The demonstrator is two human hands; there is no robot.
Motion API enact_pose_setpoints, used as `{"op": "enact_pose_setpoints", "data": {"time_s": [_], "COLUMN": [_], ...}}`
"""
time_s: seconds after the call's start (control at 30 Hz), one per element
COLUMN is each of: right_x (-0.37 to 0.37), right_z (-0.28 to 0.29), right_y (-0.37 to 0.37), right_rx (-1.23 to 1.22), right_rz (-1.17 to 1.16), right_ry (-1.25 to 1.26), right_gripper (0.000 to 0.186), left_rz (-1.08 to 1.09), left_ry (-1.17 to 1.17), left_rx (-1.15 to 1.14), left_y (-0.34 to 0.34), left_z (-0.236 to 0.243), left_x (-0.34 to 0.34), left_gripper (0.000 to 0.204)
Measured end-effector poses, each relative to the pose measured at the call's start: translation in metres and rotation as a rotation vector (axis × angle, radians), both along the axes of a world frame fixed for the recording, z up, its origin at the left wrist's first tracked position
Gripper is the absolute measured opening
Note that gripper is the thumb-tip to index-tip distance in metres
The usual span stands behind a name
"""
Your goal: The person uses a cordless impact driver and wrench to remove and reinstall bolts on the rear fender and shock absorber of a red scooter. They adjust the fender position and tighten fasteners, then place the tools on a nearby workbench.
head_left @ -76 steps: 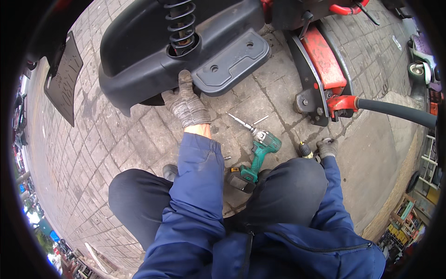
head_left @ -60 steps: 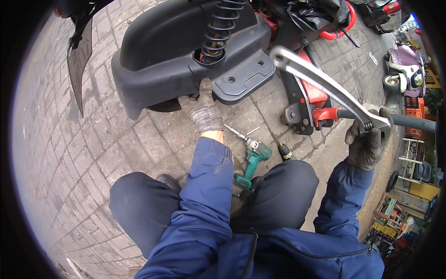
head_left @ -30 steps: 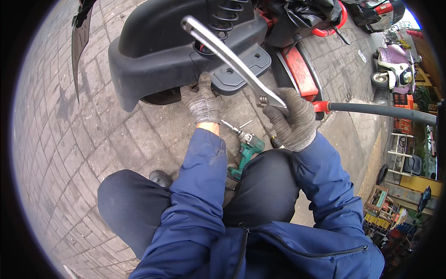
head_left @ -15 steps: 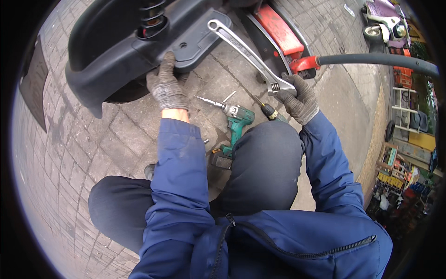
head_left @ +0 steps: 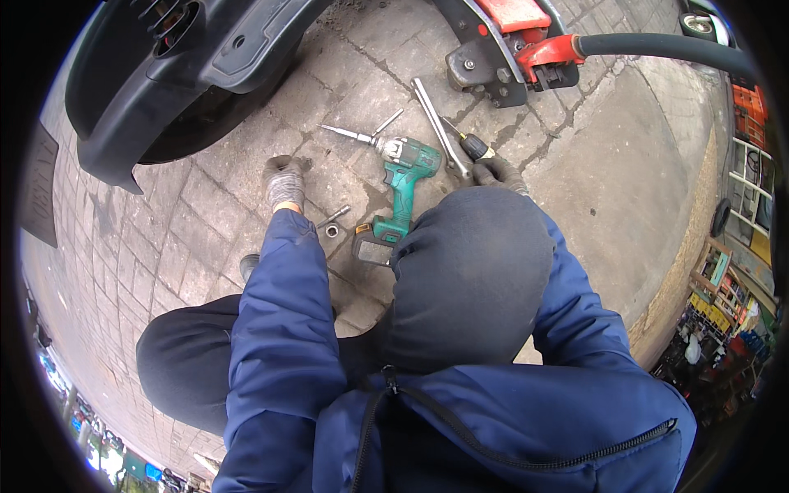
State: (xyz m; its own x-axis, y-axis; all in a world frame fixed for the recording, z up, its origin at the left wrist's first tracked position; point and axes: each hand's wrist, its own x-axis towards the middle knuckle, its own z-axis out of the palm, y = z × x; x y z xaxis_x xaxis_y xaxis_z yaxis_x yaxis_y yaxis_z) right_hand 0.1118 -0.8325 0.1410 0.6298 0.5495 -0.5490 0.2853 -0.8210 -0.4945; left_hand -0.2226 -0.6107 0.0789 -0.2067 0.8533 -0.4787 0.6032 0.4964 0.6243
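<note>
My left hand (head_left: 284, 179), in a grey work glove, hovers over the paving with its fingers curled in and nothing showing in them. My right hand (head_left: 499, 174), gloved too and partly hidden by my knee, closes at the jaw end of a steel adjustable wrench (head_left: 441, 127), which is seen edge-on low over the ground. Between the hands lies a green cordless impact driver (head_left: 403, 177) with a long bit. A screwdriver-like tool with a yellow and black handle (head_left: 475, 146) lies beside the wrench.
A black plastic vehicle body (head_left: 197, 74) with a coil spring stands at the upper left. Upper right is a red and black metal jack-like device (head_left: 514, 49) with a dark lever (head_left: 657, 45). Small sockets (head_left: 332, 231) and a thin rod (head_left: 388, 122) lie on the paving.
My left hand has left the black plastic body and drawn back toward me. My right hand has lowered the wrench toward the ground beside the driver. The view has shifted.
</note>
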Motion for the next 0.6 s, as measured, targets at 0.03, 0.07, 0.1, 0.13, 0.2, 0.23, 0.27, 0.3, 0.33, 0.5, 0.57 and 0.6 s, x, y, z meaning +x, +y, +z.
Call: {"op": "enact_pose_setpoints", "data": {"time_s": [0.03, 0.07, 0.1, 0.13, 0.2, 0.23, 0.27, 0.3, 0.33, 0.5, 0.57, 0.6], "right_x": [0.003, 0.007, 0.007, 0.01, 0.009, 0.007, 0.005, 0.002, -0.001, -0.017, -0.018, -0.016], "right_z": [-0.004, -0.007, -0.011, -0.014, -0.018, -0.019, -0.019, -0.019, -0.017, -0.023, -0.035, -0.043], "right_y": [-0.006, -0.012, -0.016, -0.021, -0.028, -0.03, -0.033, -0.035, -0.038, -0.044, -0.043, -0.044], "right_rx": [-0.008, -0.013, 0.047, -0.01, -0.117, -0.166, -0.138, -0.115, -0.092, -0.003, 0.02, 0.011], "right_rz": [-0.051, -0.104, -0.199, -0.205, -0.227, -0.246, -0.263, -0.287, -0.315, -0.444, -0.487, -0.504], "right_ry": [-0.047, -0.097, -0.097, -0.104, -0.123, -0.147, -0.15, -0.151, -0.155, -0.156, -0.115, -0.09], "right_gripper": [0.025, 0.025, 0.032, 0.036, 0.043, 0.048, 0.048, 0.048, 0.049, 0.056, 0.055, 0.054], "left_rz": [-0.089, -0.165, -0.249, -0.298, -0.417, -0.443, -0.461, -0.489, -0.508, -0.561, -0.568, -0.562], "left_ry": [0.04, 0.117, 0.192, 0.251, 0.358, 0.416, 0.428, 0.438, 0.459, 0.453, 0.495, 0.521], "left_rx": [0.065, 0.084, 0.103, 0.089, 0.067, 0.039, 0.028, 0.032, 0.028, 0.17, 0.157, 0.123], "left_y": [-0.005, -0.011, -0.013, -0.012, -0.006, -0.002, -0.001, -0.001, -0.001, -0.008, -0.006, -0.004], "left_z": [-0.005, -0.008, -0.008, -0.006, 0.001, 0.003, 0.005, 0.006, 0.005, -0.004, -0.001, 0.002], "left_x": [0.0, 0.002, 0.005, 0.009, 0.019, 0.024, 0.029, 0.033, 0.036, 0.052, 0.056, 0.059], "left_gripper": [0.031, 0.031, 0.031, 0.031, 0.03, 0.028, 0.027, 0.025, 0.023, 0.019, 0.019, 0.02]}}
